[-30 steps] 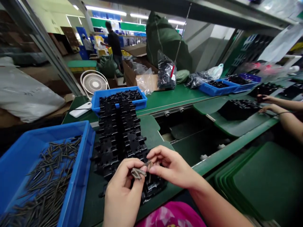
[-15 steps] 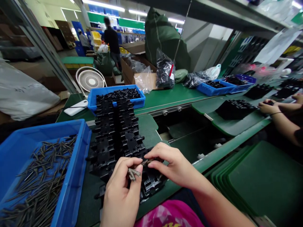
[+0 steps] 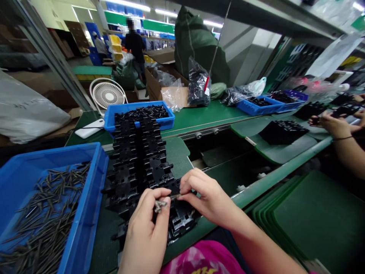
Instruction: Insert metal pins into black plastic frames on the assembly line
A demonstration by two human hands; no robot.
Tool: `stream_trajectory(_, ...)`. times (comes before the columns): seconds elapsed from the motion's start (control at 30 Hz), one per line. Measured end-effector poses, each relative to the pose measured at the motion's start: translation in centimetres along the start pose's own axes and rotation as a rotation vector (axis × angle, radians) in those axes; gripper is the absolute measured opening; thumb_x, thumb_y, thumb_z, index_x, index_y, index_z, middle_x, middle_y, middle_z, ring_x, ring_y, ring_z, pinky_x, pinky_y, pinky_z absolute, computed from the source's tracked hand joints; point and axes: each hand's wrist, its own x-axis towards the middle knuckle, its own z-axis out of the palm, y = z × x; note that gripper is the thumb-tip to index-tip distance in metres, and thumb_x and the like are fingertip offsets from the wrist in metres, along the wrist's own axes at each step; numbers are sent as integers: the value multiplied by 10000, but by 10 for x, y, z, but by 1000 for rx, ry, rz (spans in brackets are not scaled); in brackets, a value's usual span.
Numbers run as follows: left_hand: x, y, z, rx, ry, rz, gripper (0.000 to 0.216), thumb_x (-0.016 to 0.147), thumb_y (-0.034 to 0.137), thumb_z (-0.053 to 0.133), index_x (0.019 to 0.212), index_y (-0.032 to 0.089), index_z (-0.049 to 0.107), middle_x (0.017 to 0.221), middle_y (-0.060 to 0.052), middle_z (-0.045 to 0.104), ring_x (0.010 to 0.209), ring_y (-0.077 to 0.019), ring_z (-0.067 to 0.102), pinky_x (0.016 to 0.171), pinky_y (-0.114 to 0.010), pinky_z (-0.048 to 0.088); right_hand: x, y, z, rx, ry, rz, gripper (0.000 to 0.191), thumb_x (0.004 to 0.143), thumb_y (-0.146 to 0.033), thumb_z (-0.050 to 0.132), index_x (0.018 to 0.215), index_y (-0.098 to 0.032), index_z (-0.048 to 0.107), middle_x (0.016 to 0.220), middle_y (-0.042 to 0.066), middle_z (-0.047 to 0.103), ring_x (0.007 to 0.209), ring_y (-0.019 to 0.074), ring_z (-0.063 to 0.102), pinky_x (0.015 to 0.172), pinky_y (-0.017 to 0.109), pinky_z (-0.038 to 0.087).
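My left hand (image 3: 148, 232) pinches a small bunch of dark metal pins (image 3: 159, 206) between thumb and fingers. My right hand (image 3: 203, 198) grips one thin pin (image 3: 174, 196) by its end, just right of the bunch. Both hands hover over the near end of a long double row of black plastic parts (image 3: 139, 160) laid on the green bench. The nearest black part (image 3: 179, 220) lies directly under the fingers.
A blue bin (image 3: 85, 213) of loose dark pins stands at my left. A second blue bin (image 3: 137, 114) of black pieces sits at the row's far end, by a white fan (image 3: 108, 94). A co-worker's hands (image 3: 333, 125) work at the right. A conveyor channel (image 3: 228, 160) runs alongside.
Both hands have drifted slightly lower over the nearest black part, still holding the pins. The co-worker's hands at the right lifted a dark piece.
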Motion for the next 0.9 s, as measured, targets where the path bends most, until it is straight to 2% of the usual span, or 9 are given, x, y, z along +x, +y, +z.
stream_trajectory(0.23,2,1,-2,-65,79,-25,296,843,477,496,978,247,624,821,-46,643,802,-240,613,640,-301,471,-3,2,-6,133,50,-15,93,837,-205,650,768,-175,594,878,35,568,823,134,542,735,264,451)
stream_trajectory(0.37,4,-1,-6,-34,74,-85,310,832,514,504,995,274,613,713,-8,607,640,-198,571,555,-271,429,-3,11,-15,323,94,103,97,782,-219,713,793,-181,625,858,25,587,795,132,569,709,262,465)
stream_trajectory(0.47,2,0,-8,-61,88,-166,347,818,552,497,998,278,614,736,-7,605,644,-195,552,599,-287,428,-6,19,-13,392,72,245,89,818,-233,672,877,-184,626,868,30,636,825,143,601,730,267,486)
stream_trajectory(0.57,-1,3,-8,-100,93,-238,340,810,553,510,994,286,609,741,7,599,672,-185,541,635,-282,407,-11,24,-6,428,40,312,118,846,-234,631,953,-185,621,908,35,669,857,146,630,762,270,507)
stream_trajectory(0.67,-2,6,-9,-120,94,-275,313,800,545,536,983,300,603,706,31,586,685,-172,535,621,-261,382,-14,25,0,430,37,320,99,848,-239,629,929,-182,621,920,37,676,864,145,636,766,269,516)
stream_trajectory(0.9,-1,5,-9,-119,134,-257,349,775,557,557,958,267,622,669,24,588,651,-168,546,538,-237,382,-14,27,1,245,21,285,61,840,-234,632,848,-177,613,898,38,680,851,148,635,770,271,510)
